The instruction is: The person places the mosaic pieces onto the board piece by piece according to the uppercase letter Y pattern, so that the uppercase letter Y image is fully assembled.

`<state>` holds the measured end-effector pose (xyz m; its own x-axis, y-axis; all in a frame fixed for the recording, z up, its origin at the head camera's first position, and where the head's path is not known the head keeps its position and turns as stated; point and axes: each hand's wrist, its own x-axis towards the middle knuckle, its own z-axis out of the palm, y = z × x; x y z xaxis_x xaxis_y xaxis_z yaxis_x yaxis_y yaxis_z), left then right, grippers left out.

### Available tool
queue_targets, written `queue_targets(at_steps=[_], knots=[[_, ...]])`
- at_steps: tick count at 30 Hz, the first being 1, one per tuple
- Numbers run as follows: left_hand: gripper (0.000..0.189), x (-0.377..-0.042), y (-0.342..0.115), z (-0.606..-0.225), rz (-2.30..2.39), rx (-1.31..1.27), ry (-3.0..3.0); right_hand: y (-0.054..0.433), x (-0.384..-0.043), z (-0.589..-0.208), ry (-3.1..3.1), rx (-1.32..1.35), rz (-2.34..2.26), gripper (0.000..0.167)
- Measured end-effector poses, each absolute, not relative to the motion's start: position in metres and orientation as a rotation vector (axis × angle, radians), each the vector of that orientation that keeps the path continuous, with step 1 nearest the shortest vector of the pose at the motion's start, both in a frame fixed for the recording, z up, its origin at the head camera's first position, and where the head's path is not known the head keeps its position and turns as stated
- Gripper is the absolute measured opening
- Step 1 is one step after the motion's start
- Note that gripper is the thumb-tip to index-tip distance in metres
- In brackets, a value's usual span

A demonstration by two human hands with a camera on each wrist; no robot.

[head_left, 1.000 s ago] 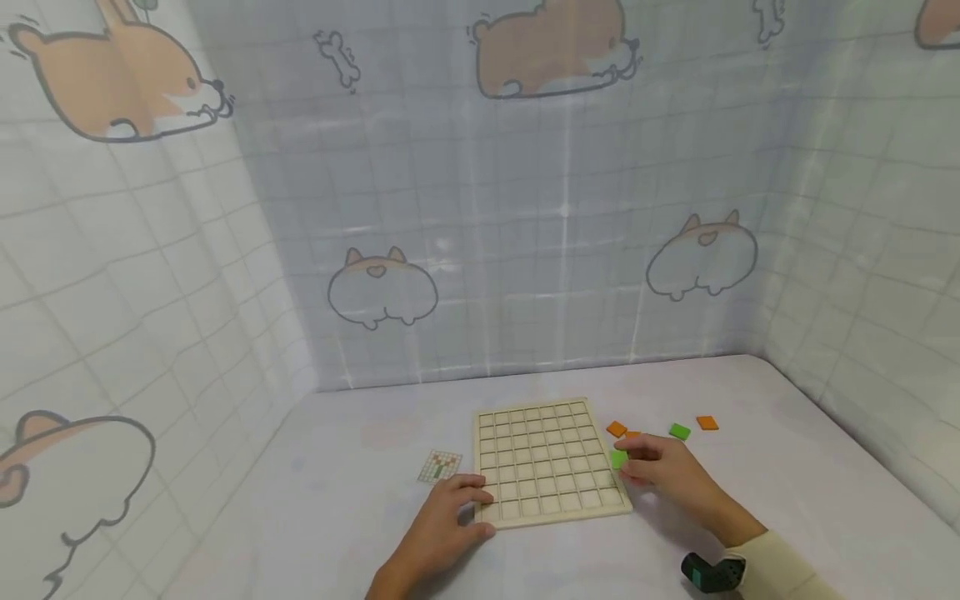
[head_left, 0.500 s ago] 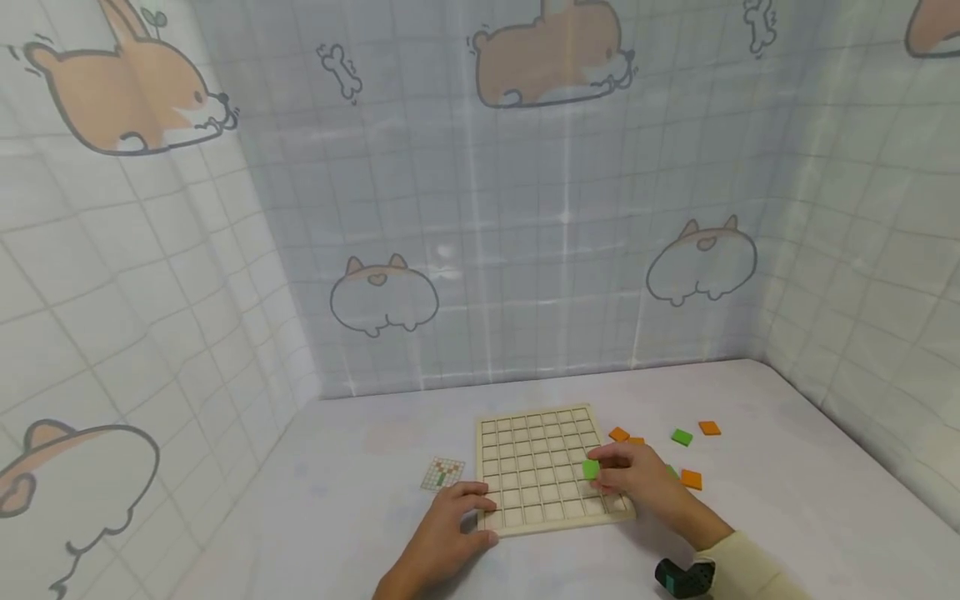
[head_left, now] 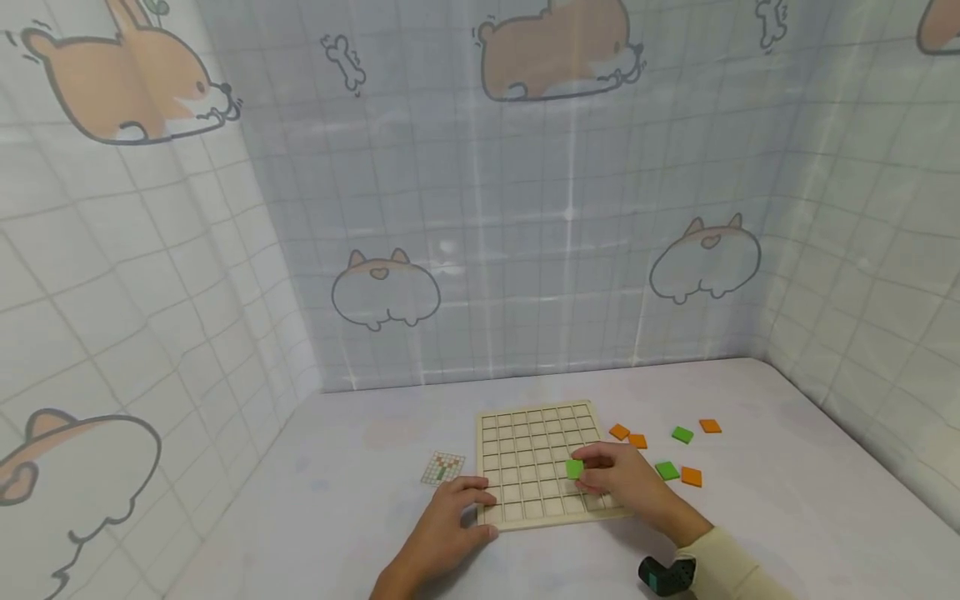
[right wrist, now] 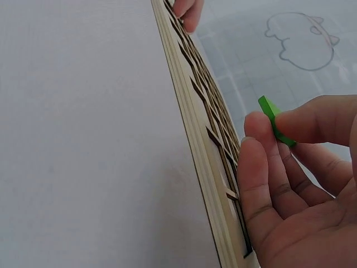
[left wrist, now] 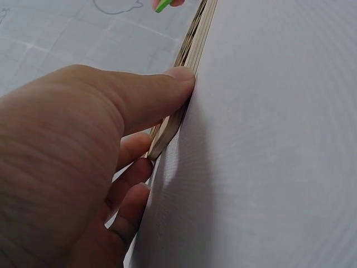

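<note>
A square wooden grid board (head_left: 517, 454) lies on the table, its cells bare where visible. My left hand (head_left: 447, 523) holds the near left corner of the board; in the left wrist view the thumb (left wrist: 162, 92) presses the front edge and the fingers bend against the side. Over the right half of the board, my right hand (head_left: 626, 482) pinches a green square tile (head_left: 574, 469) between thumb and fingers. The right wrist view shows that green tile (right wrist: 274, 120) tilted and raised off the grid. Part of the board's right side is hidden beneath the right hand.
Right of the board lie loose orange tiles (head_left: 692, 477) and green tiles (head_left: 667, 471). A small printed pattern card (head_left: 444, 467) lies left of the board, near the left hand. Fabric walls with cartoon dogs (head_left: 386, 290) enclose the table's back and sides.
My right hand has picked up the green tile from beside the board and carried it left over the grid. The left hand stays at the corner.
</note>
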<state>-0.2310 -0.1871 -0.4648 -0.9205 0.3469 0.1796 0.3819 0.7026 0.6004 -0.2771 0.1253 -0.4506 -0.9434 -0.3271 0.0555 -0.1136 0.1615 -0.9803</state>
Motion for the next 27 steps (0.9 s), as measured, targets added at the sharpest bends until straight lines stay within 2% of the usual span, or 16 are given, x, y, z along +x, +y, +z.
queue_targets(at_steps=[19,27], knots=[[0.031,-0.226,-0.186,-0.46,-1.046,-0.64,-2.815,0.108,-0.279,-0.451,2.383,-0.347,-1.787,0.036],[0.031,-0.226,-0.186,-0.461,-1.035,-0.632,-2.812,0.106,-0.281,-0.453,2.414,-0.461,-1.777,0.036]])
